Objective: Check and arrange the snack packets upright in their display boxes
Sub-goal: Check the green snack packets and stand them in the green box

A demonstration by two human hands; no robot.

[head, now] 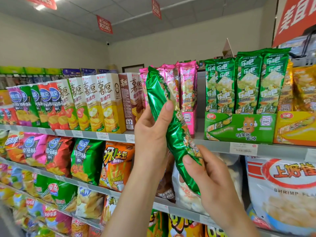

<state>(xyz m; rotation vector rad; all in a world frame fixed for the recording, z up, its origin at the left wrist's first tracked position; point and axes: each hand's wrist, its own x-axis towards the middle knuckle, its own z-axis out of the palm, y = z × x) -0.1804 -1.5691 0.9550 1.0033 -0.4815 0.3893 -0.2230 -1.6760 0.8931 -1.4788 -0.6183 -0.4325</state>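
A long shiny green snack packet point(158, 98) is held tilted in front of the top shelf, its top leaning left. My left hand point(150, 132) grips its middle, thumb on the front. My right hand point(208, 175) pinches its lower end. To the right on the shelf stands a green display box point(239, 128) holding several matching green packets point(248, 84) upright. Behind the held packet a pink display box point(189, 120) carries upright pink packets point(187, 86). A yellow display box point(294, 129) with gold packets stands at the far right.
Tall chip cartons point(106, 103) line the top shelf to the left. Lower shelves hold bagged chips point(87, 159) and a big white shrimp-snack bag point(282, 190). A gap on the shelf separates the pink and green boxes. Red signs hang from the ceiling.
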